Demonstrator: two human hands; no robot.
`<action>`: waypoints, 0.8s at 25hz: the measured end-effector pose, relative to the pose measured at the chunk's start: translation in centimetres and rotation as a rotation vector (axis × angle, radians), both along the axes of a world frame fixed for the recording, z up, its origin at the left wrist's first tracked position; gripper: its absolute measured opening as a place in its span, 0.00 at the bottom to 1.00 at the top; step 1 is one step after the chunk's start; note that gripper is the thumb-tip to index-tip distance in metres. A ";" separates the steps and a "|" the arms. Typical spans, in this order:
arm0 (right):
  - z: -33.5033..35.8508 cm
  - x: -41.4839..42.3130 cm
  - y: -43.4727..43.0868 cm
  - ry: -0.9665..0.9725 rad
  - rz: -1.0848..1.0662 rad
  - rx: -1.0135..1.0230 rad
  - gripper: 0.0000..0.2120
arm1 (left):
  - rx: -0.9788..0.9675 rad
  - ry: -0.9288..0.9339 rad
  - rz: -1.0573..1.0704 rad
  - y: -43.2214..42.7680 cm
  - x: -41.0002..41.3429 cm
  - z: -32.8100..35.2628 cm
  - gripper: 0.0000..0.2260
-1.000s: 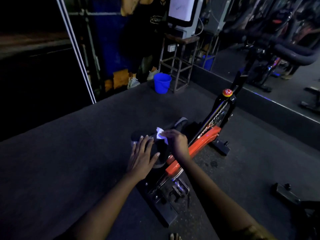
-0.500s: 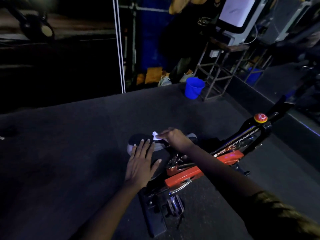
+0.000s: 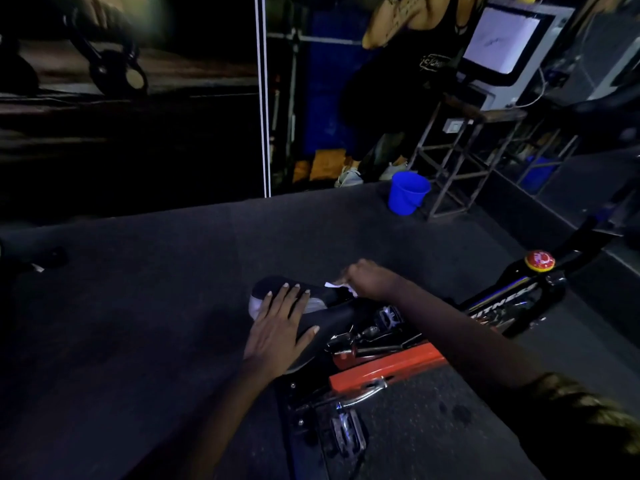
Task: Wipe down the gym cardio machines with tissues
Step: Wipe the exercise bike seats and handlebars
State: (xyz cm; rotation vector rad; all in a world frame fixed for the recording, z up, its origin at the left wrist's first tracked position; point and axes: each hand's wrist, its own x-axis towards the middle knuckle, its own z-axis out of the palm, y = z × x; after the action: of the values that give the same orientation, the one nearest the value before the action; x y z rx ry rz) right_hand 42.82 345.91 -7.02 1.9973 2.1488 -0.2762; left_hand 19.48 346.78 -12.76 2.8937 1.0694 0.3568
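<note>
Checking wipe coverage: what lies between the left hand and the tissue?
Bare black saddle, between the left hand and the tissue held by the right hand; head view shows it.

A dim gym room with a dark floor and little light.

The dark grey floor point(image 3: 138, 306) fills the lower half of the frame. At upper centre a thin white post point(image 3: 262, 98) stands upright, with a blue panel point(image 3: 329, 98) to its right. A person in dark clothes point(image 3: 398, 81) stands there in light shoes point(image 3: 348, 176). A blue bucket point(image 3: 407, 194) sits on the floor right of centre, just beside a metal frame stand point(image 3: 450, 161) that carries a lit white screen point(image 3: 502, 43) in the upper right. The upper left is almost black.
</note>
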 end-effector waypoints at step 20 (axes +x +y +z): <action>-5.1 -9.2 -8.8 0.232 -0.690 0.940 0.16 | 0.000 0.052 -0.158 1.1 3.3 0.0 0.28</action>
State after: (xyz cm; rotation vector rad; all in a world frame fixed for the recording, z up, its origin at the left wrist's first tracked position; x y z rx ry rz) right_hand 33.60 337.12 -12.12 3.3380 1.7494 0.5594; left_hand 22.78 347.85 -12.72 2.9771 0.8388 0.2755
